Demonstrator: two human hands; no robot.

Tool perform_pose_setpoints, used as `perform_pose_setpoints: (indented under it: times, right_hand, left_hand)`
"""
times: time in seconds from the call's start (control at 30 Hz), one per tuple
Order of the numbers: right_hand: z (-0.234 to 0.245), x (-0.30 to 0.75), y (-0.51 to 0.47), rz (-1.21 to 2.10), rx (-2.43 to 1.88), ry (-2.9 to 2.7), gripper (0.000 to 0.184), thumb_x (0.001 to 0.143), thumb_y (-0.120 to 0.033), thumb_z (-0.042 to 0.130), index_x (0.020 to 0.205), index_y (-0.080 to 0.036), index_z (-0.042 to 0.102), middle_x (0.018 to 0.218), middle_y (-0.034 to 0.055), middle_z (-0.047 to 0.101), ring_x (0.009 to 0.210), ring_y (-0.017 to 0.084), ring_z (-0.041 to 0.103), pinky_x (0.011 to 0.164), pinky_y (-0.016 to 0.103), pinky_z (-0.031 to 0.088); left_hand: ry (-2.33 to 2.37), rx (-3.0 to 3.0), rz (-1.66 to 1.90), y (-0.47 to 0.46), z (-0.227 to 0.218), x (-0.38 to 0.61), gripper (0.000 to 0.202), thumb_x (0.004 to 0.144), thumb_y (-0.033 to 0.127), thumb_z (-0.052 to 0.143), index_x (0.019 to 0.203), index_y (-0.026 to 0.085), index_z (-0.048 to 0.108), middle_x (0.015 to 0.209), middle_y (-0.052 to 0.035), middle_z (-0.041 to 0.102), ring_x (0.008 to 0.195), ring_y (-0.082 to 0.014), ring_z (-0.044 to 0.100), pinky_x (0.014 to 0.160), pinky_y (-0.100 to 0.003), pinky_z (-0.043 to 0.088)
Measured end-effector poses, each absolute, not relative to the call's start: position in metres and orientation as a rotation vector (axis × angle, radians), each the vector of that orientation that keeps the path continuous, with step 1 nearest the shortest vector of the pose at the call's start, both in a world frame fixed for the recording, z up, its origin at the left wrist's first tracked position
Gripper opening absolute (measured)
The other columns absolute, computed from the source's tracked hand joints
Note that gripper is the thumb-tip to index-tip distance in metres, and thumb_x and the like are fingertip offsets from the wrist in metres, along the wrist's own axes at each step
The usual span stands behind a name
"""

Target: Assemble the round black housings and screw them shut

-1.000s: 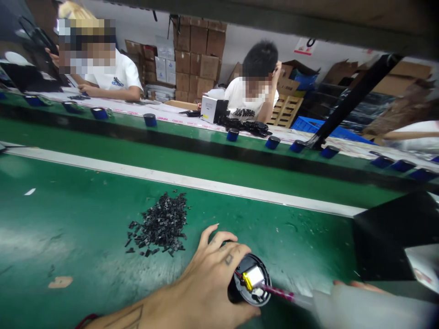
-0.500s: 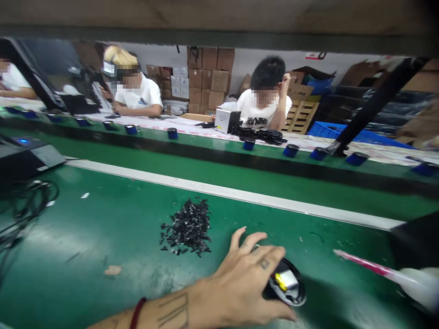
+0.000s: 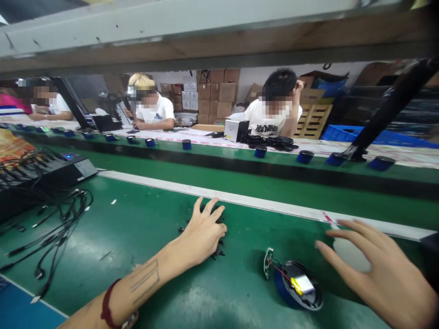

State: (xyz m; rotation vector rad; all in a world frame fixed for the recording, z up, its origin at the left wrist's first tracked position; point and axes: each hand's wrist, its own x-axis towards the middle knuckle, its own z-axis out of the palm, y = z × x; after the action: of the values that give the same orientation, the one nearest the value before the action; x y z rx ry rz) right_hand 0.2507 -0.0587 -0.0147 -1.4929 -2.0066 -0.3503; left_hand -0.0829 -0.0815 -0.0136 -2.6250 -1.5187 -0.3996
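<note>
L hand (image 3: 204, 233) on pile of plastic bits (image 3: 216, 254), open round housing (image 3: 297, 285) on belt (image 3: 144, 219) btwn it & R hand (image 3: 373, 269), cables (image 3: 58, 228) far L.

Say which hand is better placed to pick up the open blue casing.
Right, probably: the right hand is open and empty beside the blue casing, while the left hand sits farther away on the black clips.

Black plastic pieces (image 3: 216, 252) lay mostly hidden beneath the left hand (image 3: 202, 233); the right hand (image 3: 373, 269) ran off the frame edge; parts inside the round blue housing (image 3: 297, 285) beside it were too small to identify.
</note>
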Motion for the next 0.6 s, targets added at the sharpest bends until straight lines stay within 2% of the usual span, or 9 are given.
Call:
perform_pose_setpoints:
  times: [0.07,0.13,0.2,0.3,0.37,0.4,0.43,0.5,0.6]
  right_hand:
    - [0.006,0.212,-0.061,-0.056,-1.619,-2.225,0.069,0.079,-0.074,0.036,0.083,-0.016,0.073,0.121,0.0202,0.062,0.122,0.040,0.050,0.103,0.057,0.038]
    - [0.021,0.177,-0.066,0.172,-1.616,-2.424,0.049,0.075,-0.065,0.056,0.065,-0.019,0.070,0.093,0.0171,0.069,0.095,0.039,0.062,0.087,0.057,0.046]
    - [0.027,0.154,-0.070,0.329,-1.585,-2.528,0.032,0.067,-0.046,0.074,0.053,-0.019,0.064,0.072,0.0131,0.067,0.079,0.035,0.064,0.078,0.051,0.048]
    - [0.031,0.151,-0.074,0.463,-1.505,-2.516,0.017,0.075,-0.028,0.067,0.061,-0.020,0.065,0.085,0.0093,0.069,0.087,0.028,0.064,0.080,0.041,0.048]
    - [0.032,0.164,-0.077,0.629,-1.423,-2.432,0.016,0.083,-0.027,0.059,0.069,-0.021,0.065,0.099,0.0042,0.070,0.090,0.020,0.064,0.082,0.032,0.049]
    - [0.033,0.173,-0.077,0.771,-1.392,-2.374,0.015,0.083,-0.027,0.057,0.071,-0.021,0.065,0.097,0.0023,0.070,0.087,0.018,0.064,0.079,0.028,0.049]
    - [0.034,0.182,-0.078,0.919,-1.369,-2.307,0.014,0.082,-0.026,0.057,0.071,-0.021,0.064,0.090,0.0011,0.071,0.081,0.017,0.064,0.073,0.026,0.049]
    - [0.034,0.199,-0.079,1.167,-1.340,-2.161,0.013,0.080,-0.027,0.058,0.071,-0.020,0.065,0.073,-0.0004,0.069,0.068,0.016,0.061,0.061,0.024,0.047]
    - [0.031,0.213,-0.082,1.207,-1.316,-2.061,0.019,0.084,-0.036,0.059,0.076,-0.021,0.068,0.076,-0.0003,0.069,0.073,0.017,0.061,0.064,0.025,0.046]
  left_hand:
    - [-1.479,-2.639,-0.387,-0.081,-0.013,-0.078,0.020,0.088,0.016,0.056,0.079,0.018,0.074,0.129,-0.0157,0.063,0.136,-0.0418,0.038,0.108,-0.070,0.021]
    - [-1.463,-2.640,-0.395,-0.082,-0.010,-0.074,0.022,0.088,0.012,0.053,0.081,0.016,0.072,0.127,-0.0159,0.063,0.136,-0.0409,0.038,0.109,-0.069,0.021]
    - [-1.466,-2.636,-0.426,-0.083,-0.006,-0.071,0.023,0.090,0.009,0.047,0.085,0.014,0.070,0.127,-0.0174,0.063,0.136,-0.0409,0.038,0.109,-0.069,0.022]
    - [-1.498,-2.635,-0.529,-0.085,-0.002,-0.068,0.025,0.094,0.012,0.040,0.089,0.013,0.065,0.125,-0.0182,0.065,0.136,-0.0383,0.040,0.110,-0.067,0.023]
    - [-1.546,-2.638,-0.631,-0.085,-0.002,-0.065,0.025,0.095,0.013,0.038,0.087,0.015,0.062,0.115,-0.0154,0.070,0.128,-0.0321,0.052,0.113,-0.061,0.022]
    - [-1.583,-2.638,-0.691,-0.086,-0.002,-0.063,0.024,0.094,0.012,0.038,0.086,0.016,0.061,0.106,-0.0128,0.072,0.118,-0.0284,0.059,0.114,-0.057,0.025]
    - [-1.633,-2.635,-0.752,-0.086,-0.001,-0.060,0.023,0.092,0.011,0.038,0.084,0.017,0.059,0.095,-0.0095,0.073,0.105,-0.0249,0.066,0.111,-0.052,0.033]
    - [-1.751,-2.636,-0.878,-0.088,0.002,-0.050,0.019,0.089,0.011,0.042,0.081,0.019,0.057,0.078,-0.0024,0.071,0.077,-0.0182,0.069,0.091,-0.039,0.051]
    - [-1.855,-2.694,-1.050,-0.093,0.012,-0.030,0.015,0.083,0.010,0.049,0.076,0.020,0.056,0.069,0.0036,0.067,0.060,-0.0116,0.064,0.061,-0.021,0.051]
